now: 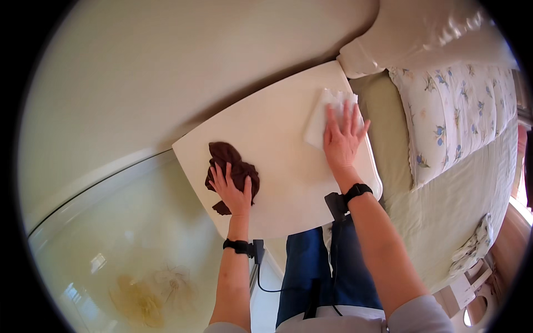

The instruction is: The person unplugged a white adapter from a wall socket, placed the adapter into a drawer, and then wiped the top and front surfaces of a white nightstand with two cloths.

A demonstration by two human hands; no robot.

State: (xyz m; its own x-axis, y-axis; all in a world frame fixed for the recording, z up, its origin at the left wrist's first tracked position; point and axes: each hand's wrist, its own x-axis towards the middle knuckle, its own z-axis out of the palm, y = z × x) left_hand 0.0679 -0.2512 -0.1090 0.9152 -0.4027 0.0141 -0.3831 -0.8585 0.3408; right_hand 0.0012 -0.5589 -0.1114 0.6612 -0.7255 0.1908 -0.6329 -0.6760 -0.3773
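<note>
A white bedside tabletop [287, 166] lies before me. Near its left edge, my left hand [231, 191] rests with spread fingers on a crumpled dark brown cloth [225, 154]; some folds are bunched between thumb and fingers. Towards the right edge, my right hand [343, 135] lies flat, fingers spread, over a folded white cloth or wipe [318, 120]. Part of the white cloth is hidden beneath my palm and fingers. Black straps with small dark devices circle both wrists.
Right of the tabletop stands a bed with a pale green sheet [433, 216] and a floral pillow [437, 120]. A padded headboard [374, 50] meets the wall behind. At lower left is a glossy panel [166, 233] with a flower pattern. A cable hangs from each wrist device.
</note>
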